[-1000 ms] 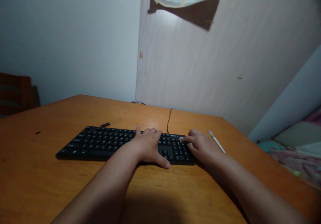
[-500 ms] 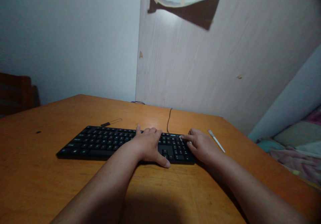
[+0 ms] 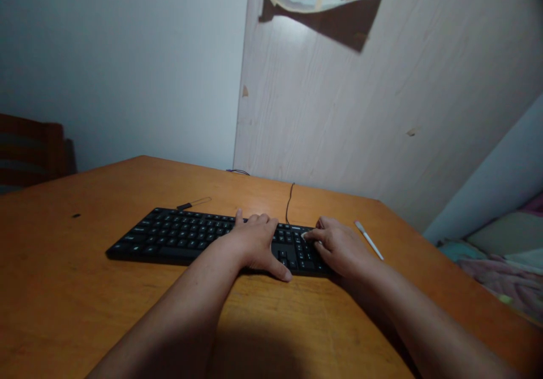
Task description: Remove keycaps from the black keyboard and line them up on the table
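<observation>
A black keyboard [image 3: 180, 237] lies on the wooden table, its number pad to the right. My left hand [image 3: 254, 246] spans it right of the middle, fingers spread at the far edge and thumb at the near edge, gripping it. On the number pad rests my right hand [image 3: 337, 246], its fingers curled and the index finger pointing left. Under that fingertip shows a small white wad [image 3: 304, 236], pressed to the keys; its material I cannot make out.
Right of the keyboard lies a white brush-like stick [image 3: 370, 241]. A small black stick with a wire loop [image 3: 185, 206] sits behind it, and a cable [image 3: 290, 203] runs back. On the left are a small black piece [image 3: 76, 215] on the table [image 3: 127, 305] and a chair [image 3: 53, 147].
The view has turned slightly left. My right index fingertip, with the white wad, has slid a little left over the number pad. My left hand stays in place on the keyboard.
</observation>
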`<state>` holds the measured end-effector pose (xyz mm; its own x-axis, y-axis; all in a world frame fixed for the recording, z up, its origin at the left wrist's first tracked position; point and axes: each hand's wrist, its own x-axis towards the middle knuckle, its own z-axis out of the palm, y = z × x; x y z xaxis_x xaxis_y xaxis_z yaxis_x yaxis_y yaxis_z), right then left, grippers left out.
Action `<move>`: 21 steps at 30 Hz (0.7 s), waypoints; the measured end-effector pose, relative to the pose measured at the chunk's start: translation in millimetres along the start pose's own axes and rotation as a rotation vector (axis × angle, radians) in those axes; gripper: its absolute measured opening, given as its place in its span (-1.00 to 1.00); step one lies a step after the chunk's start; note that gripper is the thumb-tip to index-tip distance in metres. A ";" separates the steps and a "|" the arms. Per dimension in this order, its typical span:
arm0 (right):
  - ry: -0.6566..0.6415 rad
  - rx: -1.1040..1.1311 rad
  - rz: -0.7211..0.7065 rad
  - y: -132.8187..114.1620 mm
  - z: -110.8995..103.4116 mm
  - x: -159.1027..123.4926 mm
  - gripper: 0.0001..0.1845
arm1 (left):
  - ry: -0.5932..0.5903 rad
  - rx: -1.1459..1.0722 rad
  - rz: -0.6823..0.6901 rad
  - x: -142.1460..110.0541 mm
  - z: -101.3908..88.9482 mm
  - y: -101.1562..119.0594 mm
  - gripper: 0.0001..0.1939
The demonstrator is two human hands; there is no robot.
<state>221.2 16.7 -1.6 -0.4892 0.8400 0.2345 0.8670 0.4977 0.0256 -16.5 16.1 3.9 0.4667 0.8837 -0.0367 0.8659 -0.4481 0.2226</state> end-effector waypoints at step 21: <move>0.016 0.019 0.040 -1.6 3.5 0.4 -0.58 | 0.008 0.001 0.005 1.1 2.2 -0.9 0.21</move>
<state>219.4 17.0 -4.9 -0.4526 0.8558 0.2507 0.8836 0.4682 -0.0028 -16.3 17.2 1.5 0.4699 0.8823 -0.0273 0.8634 -0.4530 0.2221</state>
